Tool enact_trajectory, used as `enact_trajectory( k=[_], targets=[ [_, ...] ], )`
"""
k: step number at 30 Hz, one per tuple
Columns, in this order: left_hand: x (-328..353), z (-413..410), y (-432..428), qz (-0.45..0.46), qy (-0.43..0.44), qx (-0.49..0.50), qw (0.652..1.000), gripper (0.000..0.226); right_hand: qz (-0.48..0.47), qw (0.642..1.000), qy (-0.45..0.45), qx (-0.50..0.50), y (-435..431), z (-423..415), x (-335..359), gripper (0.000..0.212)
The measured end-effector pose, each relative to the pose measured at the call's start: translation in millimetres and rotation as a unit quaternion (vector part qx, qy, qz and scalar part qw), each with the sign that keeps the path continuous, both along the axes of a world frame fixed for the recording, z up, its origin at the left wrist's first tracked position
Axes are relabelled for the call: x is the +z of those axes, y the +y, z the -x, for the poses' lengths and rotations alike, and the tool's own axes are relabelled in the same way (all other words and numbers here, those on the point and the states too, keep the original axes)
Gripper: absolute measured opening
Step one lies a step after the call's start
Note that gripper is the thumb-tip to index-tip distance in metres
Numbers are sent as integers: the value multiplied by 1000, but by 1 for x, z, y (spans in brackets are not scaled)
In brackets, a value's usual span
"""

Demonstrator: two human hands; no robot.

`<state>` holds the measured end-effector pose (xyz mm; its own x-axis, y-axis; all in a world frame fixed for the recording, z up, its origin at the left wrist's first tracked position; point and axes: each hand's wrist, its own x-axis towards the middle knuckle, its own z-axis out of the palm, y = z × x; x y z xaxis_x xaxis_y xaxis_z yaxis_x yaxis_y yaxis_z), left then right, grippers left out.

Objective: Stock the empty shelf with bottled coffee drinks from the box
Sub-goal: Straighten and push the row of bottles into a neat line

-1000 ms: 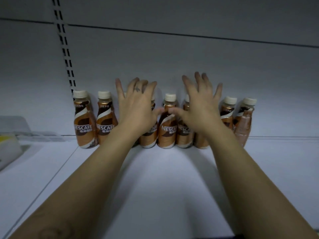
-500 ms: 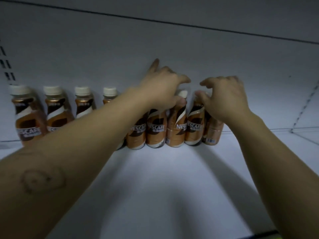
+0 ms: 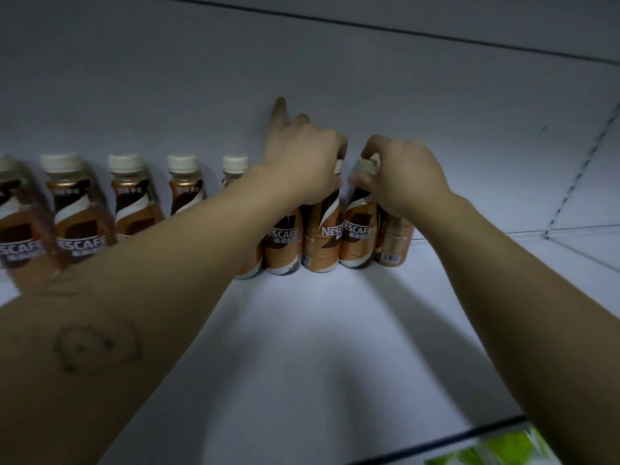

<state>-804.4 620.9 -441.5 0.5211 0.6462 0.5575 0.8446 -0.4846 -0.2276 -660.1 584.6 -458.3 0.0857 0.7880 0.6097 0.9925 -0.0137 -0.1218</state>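
Gone from flat and splayed over the middle of the row a second ago to curled at its right end. With the left hand [image 3: 302, 162], gripping the top of one brown-and-white plastic coffee bottle [image 3: 321, 236], forefinger left poking up; with the right hand [image 3: 407, 177], pinching the white cap of the neighbouring bottle [image 3: 357, 234]. Also closed up since then: the gaps at that end, now four labelled bottles packed touching, upright against the grey back panel [image 3: 436, 95] at the rear of the white metal shelf [image 3: 302, 347]. Probably straightening and tightening, then, rather than adding stock; plenty of bare shelf in front, and no box in sight. By count: two hands; five white caps showing left of the left forearm; four bodies at the hands; one base peeking under that forearm, perhaps belonging to the fifth cap. So nine bottles for certain, maybe ten.
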Motion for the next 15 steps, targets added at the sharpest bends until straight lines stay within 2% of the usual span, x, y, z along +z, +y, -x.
enact_trajectory(
  k=[7, 15],
  targets=[
    [6, 5, 0, 41, -64, -19, 997, 33, -21, 998, -2, -58, 5, 5, 2, 41],
    [5, 5, 5, 51, -99, -33, 993, 24, 16, 999, 33, -19, 11, 2, 11, 33]
  ],
)
